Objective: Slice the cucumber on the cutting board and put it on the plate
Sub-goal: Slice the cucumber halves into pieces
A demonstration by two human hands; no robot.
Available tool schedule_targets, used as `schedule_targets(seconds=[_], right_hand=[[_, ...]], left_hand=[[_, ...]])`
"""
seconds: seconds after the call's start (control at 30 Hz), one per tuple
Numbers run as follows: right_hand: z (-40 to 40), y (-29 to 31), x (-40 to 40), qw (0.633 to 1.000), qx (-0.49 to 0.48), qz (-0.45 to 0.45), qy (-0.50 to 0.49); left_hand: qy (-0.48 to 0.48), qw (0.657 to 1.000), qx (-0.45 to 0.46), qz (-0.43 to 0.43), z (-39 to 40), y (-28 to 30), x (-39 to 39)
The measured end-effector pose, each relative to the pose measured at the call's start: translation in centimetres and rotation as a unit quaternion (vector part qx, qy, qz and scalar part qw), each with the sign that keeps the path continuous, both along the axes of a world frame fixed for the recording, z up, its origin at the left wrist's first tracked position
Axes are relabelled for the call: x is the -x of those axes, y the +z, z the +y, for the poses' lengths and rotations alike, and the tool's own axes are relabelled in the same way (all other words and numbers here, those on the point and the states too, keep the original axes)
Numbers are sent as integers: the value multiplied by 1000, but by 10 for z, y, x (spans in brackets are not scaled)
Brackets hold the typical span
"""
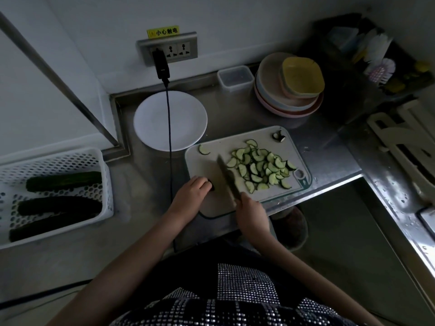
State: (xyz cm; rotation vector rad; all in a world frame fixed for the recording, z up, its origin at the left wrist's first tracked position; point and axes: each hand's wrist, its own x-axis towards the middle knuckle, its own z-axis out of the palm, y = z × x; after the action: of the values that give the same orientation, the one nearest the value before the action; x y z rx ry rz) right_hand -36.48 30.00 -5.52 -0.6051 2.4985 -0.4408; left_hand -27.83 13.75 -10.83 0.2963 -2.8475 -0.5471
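The left hand [193, 189] holds the cucumber end [211, 185] on the cutting board [207, 165] while the right hand [251, 214] grips the knife [227, 176].

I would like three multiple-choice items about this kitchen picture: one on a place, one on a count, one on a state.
1. Where is the pile of cucumber slices?
A. on the white plate
B. on the cutting board
C. in the basket

2. How many whole cucumbers lie in the white basket?
A. one
B. three
C. five

3. What is the state of the white plate?
A. it holds no slices
B. it is full of slices
C. it is upside down

Answers:
1 B, the slices lie on the cutting board, right of the knife.
2 B, three dark cucumbers lie side by side.
3 A, its white surface shows bare, crossed only by a hanging cable.
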Motion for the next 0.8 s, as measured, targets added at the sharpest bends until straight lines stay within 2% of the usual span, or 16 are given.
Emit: schedule_targets(seconds=[0.07,0.2,0.33,0.5,0.8], right_hand=[[12,1,13,998,7,5,-57],[20,9,21,998,20,13,-54],[13,14,3,998,57,2,-11],[2,13,-9,997,52,-2,64],[-6,9,-13,995,19,5,94]], left_hand=[[0,1000,-5,7,0,0,0],[-5,1000,-7,10,0,-1,2],[-14,999,45,2,-2,2,-2],[-19,999,42,-21,-2,1,1],[-23,998,38,-38,-2,9,4]])
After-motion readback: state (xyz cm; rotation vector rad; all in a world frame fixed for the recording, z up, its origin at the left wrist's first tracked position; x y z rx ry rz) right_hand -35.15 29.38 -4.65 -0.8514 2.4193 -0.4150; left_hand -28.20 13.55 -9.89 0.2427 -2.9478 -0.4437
